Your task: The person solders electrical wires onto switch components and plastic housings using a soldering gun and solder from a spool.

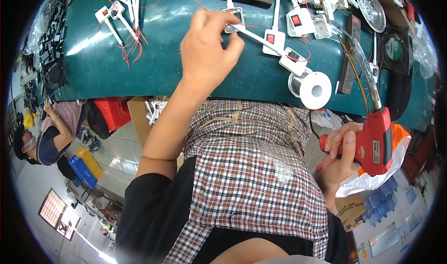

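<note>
My left hand [205, 50] is over the green table with thumb and fingers bent in a pinch. It grips the end of a thin white tube [256, 36], which slants down to a small open white switch housing [293, 68] with red wires. Beyond the fingertips lies another open white housing [236, 15] with a stem. My right hand [339, 152] is wrapped round the handle of a red soldering gun [376, 138], below the table's front edge. Its metal barrel and a thin copper-coloured feed tube [357, 71] point up over the table. A spool of solder wire [315, 90] stands beside the housing.
Finished-looking white switches with red rockers [300, 21] and wired pieces [118, 15] lie across the table. A dark metal bar [349, 54], a metal dish [370, 8] and a black fan [395, 50] are at right. A co-worker [53, 129] sits at far left.
</note>
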`<state>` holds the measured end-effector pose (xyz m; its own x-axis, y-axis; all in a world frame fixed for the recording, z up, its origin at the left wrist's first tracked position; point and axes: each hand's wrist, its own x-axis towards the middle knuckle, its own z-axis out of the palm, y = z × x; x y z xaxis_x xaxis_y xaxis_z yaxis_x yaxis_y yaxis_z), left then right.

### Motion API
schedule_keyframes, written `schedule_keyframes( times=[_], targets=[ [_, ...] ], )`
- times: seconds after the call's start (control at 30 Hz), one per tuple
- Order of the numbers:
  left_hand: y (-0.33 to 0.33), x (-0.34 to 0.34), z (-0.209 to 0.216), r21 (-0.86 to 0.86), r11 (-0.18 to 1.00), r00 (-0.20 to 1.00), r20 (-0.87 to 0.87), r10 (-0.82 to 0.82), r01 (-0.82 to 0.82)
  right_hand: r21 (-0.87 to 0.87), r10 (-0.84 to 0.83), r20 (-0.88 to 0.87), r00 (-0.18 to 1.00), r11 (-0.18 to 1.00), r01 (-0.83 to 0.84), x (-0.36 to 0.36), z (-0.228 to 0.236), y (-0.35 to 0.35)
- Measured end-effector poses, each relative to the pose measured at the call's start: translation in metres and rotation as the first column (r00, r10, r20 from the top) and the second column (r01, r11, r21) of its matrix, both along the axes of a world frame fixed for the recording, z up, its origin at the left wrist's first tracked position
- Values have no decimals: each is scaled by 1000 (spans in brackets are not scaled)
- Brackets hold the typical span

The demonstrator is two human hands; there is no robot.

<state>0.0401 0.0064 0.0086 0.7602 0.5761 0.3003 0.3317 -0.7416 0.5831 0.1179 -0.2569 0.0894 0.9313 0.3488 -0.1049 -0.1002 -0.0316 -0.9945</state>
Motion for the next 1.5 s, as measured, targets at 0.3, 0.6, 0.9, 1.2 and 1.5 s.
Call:
schedule_keyframes(
  times=[0.3,0.6,0.9,1.2,1.5],
  targets=[
    [44,26,-1,95,983,976,-137,172,-159,7,22,-28,999,1000,-21,-2,0,0],
    [27,21,-14,-489,854,972,55,230,-174,-28,-10,-36,999,1000,9,-2,1,2],
    [11,29,-11,-507,850,980,45,196,-147,-38,6,-43,999,999,-8,-1,0,3],
    [14,6,17,-156,966,969,171,-180,207,-24,10,-21,1000,1000,-10,-2,0,1],
    [3,13,-7,45,943,926,180,-332,329,-45,5,-29,1000,999,-6,-4,2,8]
  ],
)
